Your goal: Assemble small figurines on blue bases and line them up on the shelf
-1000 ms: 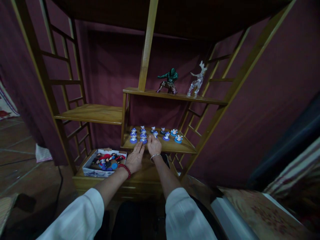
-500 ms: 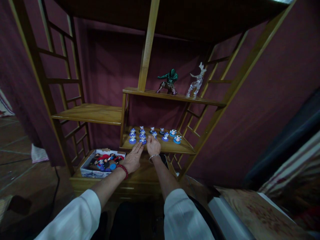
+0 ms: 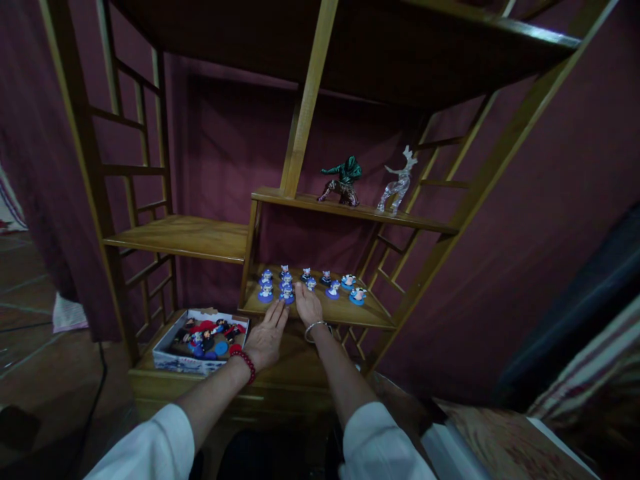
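Note:
My left hand (image 3: 267, 339), with a red bead bracelet at the wrist, is open. Its stretched fingertips reach the shelf's front edge, just below a small purple-and-white figurine (image 3: 287, 295). On that figurine's right side is my right hand (image 3: 309, 307), wearing a silver bangle, with fingers extended and nothing visible in them. Whether either hand touches the figurine I cannot tell. Another purple figurine (image 3: 265, 292) stands to its left, and a further one (image 3: 333, 289) stands right of my right hand. Several small figurines stand in rows on this low wooden shelf (image 3: 370, 315).
An open box (image 3: 187, 365) of loose figures sits lower left. Above the low shelf, a green crouching figure (image 3: 346, 180) and a clear deer figure (image 3: 397, 183) stand on a higher shelf (image 3: 375, 213). A wooden post (image 3: 310, 100) rises behind them. Another ledge (image 3: 185, 235) juts out left.
The view has tilted up, so the shelves appear lower. My right hand's fingers, curled before, look straighter beside the front figurine. My left hand stays near the shelf edge.

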Tool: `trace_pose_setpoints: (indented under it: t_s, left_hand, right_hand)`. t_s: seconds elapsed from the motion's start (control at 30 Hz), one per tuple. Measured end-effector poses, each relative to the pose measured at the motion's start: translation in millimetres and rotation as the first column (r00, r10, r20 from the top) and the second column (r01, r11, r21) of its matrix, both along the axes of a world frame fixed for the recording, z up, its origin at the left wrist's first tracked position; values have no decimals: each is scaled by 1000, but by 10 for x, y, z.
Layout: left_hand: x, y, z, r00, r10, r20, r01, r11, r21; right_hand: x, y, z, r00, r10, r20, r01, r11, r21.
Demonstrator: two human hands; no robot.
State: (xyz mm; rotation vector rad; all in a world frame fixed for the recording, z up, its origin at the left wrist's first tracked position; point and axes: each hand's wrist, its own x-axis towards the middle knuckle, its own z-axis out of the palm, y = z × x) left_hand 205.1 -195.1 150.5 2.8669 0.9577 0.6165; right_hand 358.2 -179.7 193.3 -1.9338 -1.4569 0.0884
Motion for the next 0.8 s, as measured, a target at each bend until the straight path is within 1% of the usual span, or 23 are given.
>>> trace_pose_setpoints:
  t_s: [0.1, 0.23, 0.47, 0.63, 0.8]
  left_hand:
    - [4, 12, -19, 1000, 2, -3, -1, 1000, 16]
    - [0, 8, 1, 1000, -3, -10, 2, 1000, -17]
    - [-4, -8, 27, 1000, -4, -14, 4, 1000, -16]
    - [-12, -23, 47, 1000, -2, -7, 2, 999, -51]
    - [-23, -34, 71, 1000, -10, -1, 10, 998, -54]
  right_hand:
    - [22, 15, 16, 998, 24, -59, -25, 1000, -9]
    - [11, 9, 32, 996, 32, -84, -31, 1000, 2]
    - [-8, 22, 25, 999, 10, -39, -10, 1000, -4]
    - [-1, 54, -10, 1000, -1, 6, 1, 1000, 10]
    - [-25, 37, 18, 1000, -6, -8, 5, 1000, -17]
